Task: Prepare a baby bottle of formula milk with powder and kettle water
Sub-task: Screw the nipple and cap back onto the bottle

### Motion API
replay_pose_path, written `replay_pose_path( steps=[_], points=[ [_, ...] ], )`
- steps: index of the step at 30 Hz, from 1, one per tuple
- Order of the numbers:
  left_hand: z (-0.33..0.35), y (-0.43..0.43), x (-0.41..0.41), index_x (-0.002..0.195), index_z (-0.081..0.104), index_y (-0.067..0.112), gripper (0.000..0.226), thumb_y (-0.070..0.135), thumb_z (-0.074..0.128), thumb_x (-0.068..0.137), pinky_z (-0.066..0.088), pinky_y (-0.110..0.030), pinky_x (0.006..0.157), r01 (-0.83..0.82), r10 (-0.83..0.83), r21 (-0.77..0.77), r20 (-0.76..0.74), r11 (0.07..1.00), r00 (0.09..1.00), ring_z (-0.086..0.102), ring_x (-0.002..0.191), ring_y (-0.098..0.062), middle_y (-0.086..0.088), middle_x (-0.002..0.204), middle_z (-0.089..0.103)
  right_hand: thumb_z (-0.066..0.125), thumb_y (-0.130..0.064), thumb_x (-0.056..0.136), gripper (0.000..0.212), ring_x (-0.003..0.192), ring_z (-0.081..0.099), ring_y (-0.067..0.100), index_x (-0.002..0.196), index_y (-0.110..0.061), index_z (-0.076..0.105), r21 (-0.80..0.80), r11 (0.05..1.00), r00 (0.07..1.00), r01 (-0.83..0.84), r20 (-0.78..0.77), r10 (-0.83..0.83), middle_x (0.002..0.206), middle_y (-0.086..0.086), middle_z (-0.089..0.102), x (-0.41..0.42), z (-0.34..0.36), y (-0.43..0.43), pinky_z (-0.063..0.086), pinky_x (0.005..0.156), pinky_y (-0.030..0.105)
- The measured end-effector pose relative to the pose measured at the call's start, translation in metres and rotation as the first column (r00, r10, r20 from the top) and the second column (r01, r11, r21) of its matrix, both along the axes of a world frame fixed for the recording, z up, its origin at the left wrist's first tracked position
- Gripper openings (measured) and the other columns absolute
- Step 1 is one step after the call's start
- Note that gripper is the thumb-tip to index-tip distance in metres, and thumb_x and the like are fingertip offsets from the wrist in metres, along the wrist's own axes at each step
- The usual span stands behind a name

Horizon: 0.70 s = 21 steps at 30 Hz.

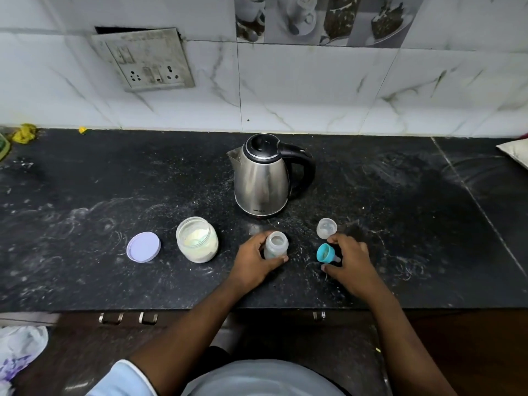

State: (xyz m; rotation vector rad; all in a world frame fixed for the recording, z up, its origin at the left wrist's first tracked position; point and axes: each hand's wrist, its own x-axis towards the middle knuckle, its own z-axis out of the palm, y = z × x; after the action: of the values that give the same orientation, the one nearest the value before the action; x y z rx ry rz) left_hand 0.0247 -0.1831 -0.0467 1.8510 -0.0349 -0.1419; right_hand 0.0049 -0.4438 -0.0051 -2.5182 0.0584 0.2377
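Observation:
An open clear baby bottle [275,246] stands upright on the black counter [400,224]. My left hand [255,260] grips it round its body. To its right, the teal teat ring [327,253] lies on its side, and my right hand [350,261] curls round it with thumb and fingers. The clear bottle cap [326,228] sits just behind that hand. An open jar of pale formula powder [197,239] stands left of the bottle, its lilac lid [143,247] lying further left. The steel kettle [264,175] stands behind, lid closed, spout facing left.
A tiled wall with a socket plate [143,60] rises behind the counter. Yellow scraps [24,133] lie at the far left back edge. Cabinet handles [128,318] run under the counter's front edge. A plastic bag [20,350] lies at the lower left.

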Motion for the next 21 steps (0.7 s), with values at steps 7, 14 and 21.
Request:
replay_pose_path(
  steps=[7, 14, 21],
  points=[
    [-0.002, 0.001, 0.0, 0.12, 0.07, 0.033, 0.056, 0.019, 0.098, 0.074, 0.053, -0.02, 0.101, 0.003, -0.003, 0.031, 0.008, 1.0, 1.0, 0.071, 0.11, 0.001, 0.017, 0.117, 0.076, 0.083, -0.029, 0.083, 0.049, 0.117, 0.043, 0.011, 0.126, -0.027, 0.06, 0.028, 0.998, 0.992, 0.053, 0.112, -0.056, 0.114, -0.017, 0.057, -0.005, -0.006, 0.005, 0.049, 0.097, 0.038],
    [-0.005, 0.001, -0.001, 0.124, 0.073, 0.027, 0.058, 0.02, 0.099, 0.073, 0.054, -0.024, 0.103, -0.003, 0.003, 0.015, 0.015, 1.0, 1.0, 0.07, 0.112, 0.002, 0.018, 0.118, 0.075, 0.083, -0.01, 0.085, 0.041, 0.106, 0.072, 0.011, 0.119, -0.023, 0.064, 0.66, 0.733, 0.982, 0.163, -0.037, -0.184, 0.114, -0.007, 0.073, 0.009, 0.025, 0.029, 0.058, 0.09, 0.029],
    [-0.006, 0.002, -0.001, 0.123, 0.073, 0.03, 0.058, 0.027, 0.099, 0.071, 0.056, -0.043, 0.106, -0.007, 0.007, 0.002, 0.037, 1.0, 0.999, 0.071, 0.114, -0.008, 0.012, 0.119, 0.077, 0.087, -0.017, 0.079, 0.044, 0.093, 0.061, 0.008, 0.113, -0.028, 0.062, 0.394, 0.912, 0.991, -0.118, 0.105, 0.083, 0.11, -0.006, 0.06, 0.038, 0.049, 0.059, 0.054, 0.086, 0.021]
  ],
)
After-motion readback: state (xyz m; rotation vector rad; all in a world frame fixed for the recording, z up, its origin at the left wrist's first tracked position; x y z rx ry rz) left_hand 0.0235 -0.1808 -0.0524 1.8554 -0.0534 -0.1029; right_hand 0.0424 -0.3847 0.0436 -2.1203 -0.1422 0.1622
